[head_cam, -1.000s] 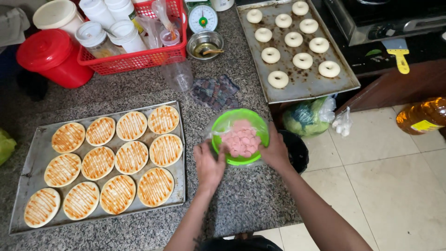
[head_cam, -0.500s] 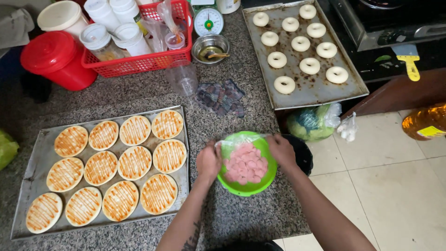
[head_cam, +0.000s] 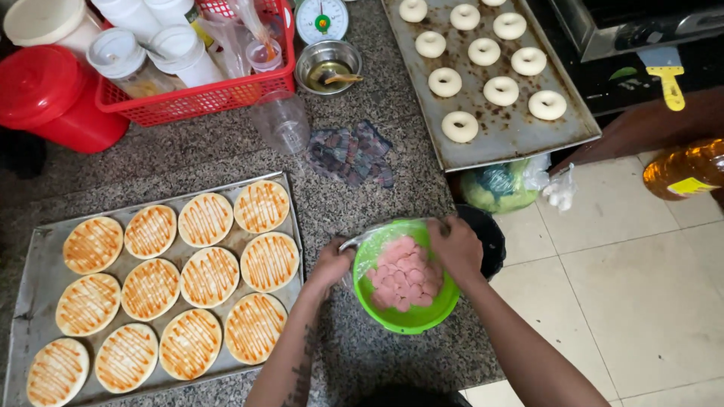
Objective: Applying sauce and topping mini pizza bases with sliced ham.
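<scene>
Two hands are flanking a green bowl [head_cam: 407, 316] of pink sausage slices [head_cam: 403, 275], sitting at the granite counter's [head_cam: 377, 203] floor-side edge. Left hand [head_cam: 330, 264] is pinching clear plastic film [head_cam: 360, 240] at the rim; right hand [head_cam: 455, 247] is gripping the far rim. Baking tray [head_cam: 23, 324] of sauced rounds is lying just left; little bare counter between. Red basket [head_cam: 204, 94] is standing behind.

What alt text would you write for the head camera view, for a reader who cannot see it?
Two hands, left hand and right hand, grip clear plastic film at the rim of a green bowl of pink sliced sausage on a granite counter. To the left lies a metal tray of sauce-striped flat dough rounds; another tray above holds ring-shaped dough pieces.
</scene>
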